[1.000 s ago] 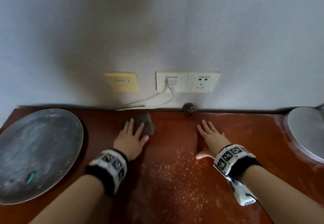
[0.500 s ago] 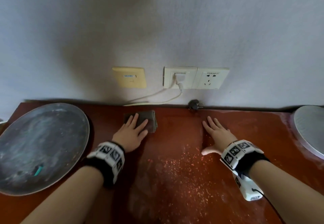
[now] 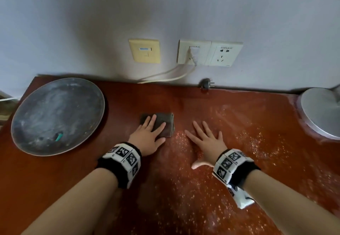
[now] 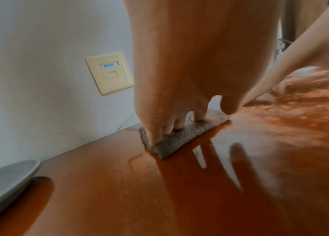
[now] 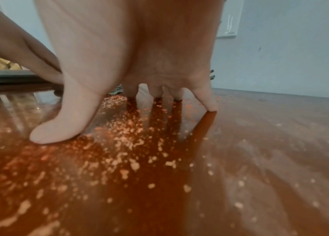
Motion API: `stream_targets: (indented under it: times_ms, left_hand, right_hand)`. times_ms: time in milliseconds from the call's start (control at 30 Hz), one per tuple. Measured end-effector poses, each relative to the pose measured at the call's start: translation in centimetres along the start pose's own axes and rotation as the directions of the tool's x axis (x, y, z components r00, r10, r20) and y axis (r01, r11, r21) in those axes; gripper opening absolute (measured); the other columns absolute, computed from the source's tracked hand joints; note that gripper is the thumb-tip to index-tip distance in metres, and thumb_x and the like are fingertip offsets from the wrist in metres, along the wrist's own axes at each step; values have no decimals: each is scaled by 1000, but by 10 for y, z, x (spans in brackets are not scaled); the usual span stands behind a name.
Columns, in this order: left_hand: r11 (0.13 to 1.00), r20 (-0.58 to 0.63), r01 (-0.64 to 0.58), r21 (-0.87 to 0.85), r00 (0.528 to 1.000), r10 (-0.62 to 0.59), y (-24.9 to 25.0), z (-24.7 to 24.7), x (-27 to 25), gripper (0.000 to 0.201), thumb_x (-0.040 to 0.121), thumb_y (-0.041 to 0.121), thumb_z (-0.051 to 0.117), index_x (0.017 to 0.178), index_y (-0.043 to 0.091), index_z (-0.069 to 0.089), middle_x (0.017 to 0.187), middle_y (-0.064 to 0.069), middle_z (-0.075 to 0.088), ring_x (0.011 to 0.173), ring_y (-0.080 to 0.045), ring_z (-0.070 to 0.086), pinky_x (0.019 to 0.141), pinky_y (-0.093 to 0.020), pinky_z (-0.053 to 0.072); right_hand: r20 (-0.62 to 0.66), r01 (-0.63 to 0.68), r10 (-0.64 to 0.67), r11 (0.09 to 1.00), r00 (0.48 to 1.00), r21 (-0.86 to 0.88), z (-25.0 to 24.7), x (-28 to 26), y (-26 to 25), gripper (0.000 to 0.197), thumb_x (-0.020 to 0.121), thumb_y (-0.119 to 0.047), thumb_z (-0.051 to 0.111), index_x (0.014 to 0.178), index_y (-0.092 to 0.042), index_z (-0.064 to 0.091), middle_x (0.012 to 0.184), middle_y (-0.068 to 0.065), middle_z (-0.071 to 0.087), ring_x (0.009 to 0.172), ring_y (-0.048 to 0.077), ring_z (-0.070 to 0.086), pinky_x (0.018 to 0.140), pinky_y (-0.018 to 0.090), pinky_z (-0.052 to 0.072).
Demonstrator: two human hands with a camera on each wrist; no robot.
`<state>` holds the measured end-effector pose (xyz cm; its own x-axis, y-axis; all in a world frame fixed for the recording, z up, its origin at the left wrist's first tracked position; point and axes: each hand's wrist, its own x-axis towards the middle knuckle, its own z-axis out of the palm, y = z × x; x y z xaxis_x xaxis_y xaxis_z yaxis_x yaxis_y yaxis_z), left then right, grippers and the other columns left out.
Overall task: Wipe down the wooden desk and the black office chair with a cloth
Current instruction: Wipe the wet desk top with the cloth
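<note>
A folded grey-brown cloth (image 3: 165,125) lies on the reddish wooden desk (image 3: 73,175), mid-way between the wall and me. My left hand (image 3: 148,136) presses flat on the cloth with straight fingers; the left wrist view shows the fingertips (image 4: 155,135) on the cloth (image 4: 176,141). To the right of the cloth my right hand (image 3: 207,142) lies flat on the bare desk, fingers spread, thumb (image 5: 58,127) out. Pale specks and droplets (image 5: 123,143) cover the desk surface (image 5: 260,159) around and below it. The black chair is not in view.
A large round grey metal tray (image 3: 55,115) sits at the desk's left. A round silver base (image 3: 322,111) stands at the right edge. Wall sockets (image 3: 207,53), a beige plate (image 3: 144,50), a white cable (image 3: 165,77) and a loose black plug (image 3: 207,83) lie along the back.
My left hand has drawn the cloth back from the wall towards me and a little to the right. The right hand stays flat on the desk, now close beside the cloth.
</note>
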<state>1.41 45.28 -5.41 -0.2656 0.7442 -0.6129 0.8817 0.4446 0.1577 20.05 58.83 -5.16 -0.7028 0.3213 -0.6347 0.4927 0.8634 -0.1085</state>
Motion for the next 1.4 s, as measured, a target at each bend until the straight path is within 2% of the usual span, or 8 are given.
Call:
stream_targets:
  times_ms: [167, 433, 633, 800, 933, 1033, 1200, 1400]
  left_hand:
    - [995, -29, -103, 13, 994, 104, 16, 44, -58, 57, 101, 45, 22, 149, 35, -6, 148, 2, -33, 143, -20, -23, 117, -35, -3]
    - [985, -43, 165, -49, 985, -167, -39, 19, -26, 59, 100, 48, 17, 150, 30, -9, 155, -8, -23, 144, -25, -17, 118, -40, 6]
    - [998, -5, -68, 18, 998, 68, -35, 69, -92, 102, 55, 79, -35, 145, 38, -11, 146, 0, -33, 142, -23, -21, 116, -31, -5]
    - [966, -39, 249, -63, 967, -252, -73, 25, -52, 62, 99, 53, 17, 150, 29, -9, 156, -9, -21, 145, -25, -14, 118, -37, 8]
    - [982, -152, -108, 153, 980, 131, -46, 76, -100, 58, 97, 55, 11, 148, 28, 16, 153, -16, 17, 141, -30, 19, 108, -42, 38]
    - [978, -71, -136, 155, 986, 148, -41, 99, -110, 61, 96, 58, 4, 149, 30, 15, 147, -10, 36, 132, -25, 41, 98, -41, 43]
    - [999, -108, 19, -43, 994, -24, -51, 56, -69, 72, 84, 70, -7, 148, 36, -9, 151, -2, -29, 143, -20, -19, 120, -36, 5]
    - [913, 8, -335, 233, 939, 343, -22, 105, -120, 78, 79, 74, -11, 146, 35, 0, 155, -11, -10, 142, -35, -10, 115, -45, 9]
  right_hand:
    - [-25, -18, 19, 999, 1000, 30, 4, -3, -1, 115, 67, -59, 70, 144, -42, -13, 151, -8, -31, 140, 23, -28, 109, 68, 2]
    - [-30, -31, 32, 999, 999, 36, 5, -3, -1, 114, 67, -59, 71, 144, -44, -13, 151, -10, -30, 140, 21, -27, 111, 66, 3]
    - [-22, -40, 40, 999, 999, 30, 4, -3, -3, 114, 68, -59, 70, 144, -43, -13, 151, -10, -31, 140, 21, -27, 111, 65, 4]
    - [-26, -48, 49, 999, 998, 25, 2, -4, -3, 114, 67, -59, 71, 144, -44, -13, 151, -10, -30, 141, 20, -26, 111, 65, 5]
    - [-24, -53, 53, 998, 998, 27, 1, -5, -5, 114, 68, -58, 71, 144, -44, -13, 151, -10, -30, 141, 20, -25, 111, 64, 5]
    - [-10, -53, 53, 999, 999, 14, -1, -6, -6, 113, 68, -59, 70, 144, -44, -13, 151, -10, -30, 141, 21, -25, 111, 64, 5]
    - [-49, -76, 80, 994, 996, 81, 1, -17, -14, 111, 68, -58, 70, 144, -45, -10, 152, -11, -28, 142, 19, -23, 112, 63, 4]
    - [-22, 37, -36, 998, 999, 53, 49, -71, -53, 110, 68, -62, 65, 142, -46, -15, 146, -11, -36, 136, 20, -32, 109, 62, -7]
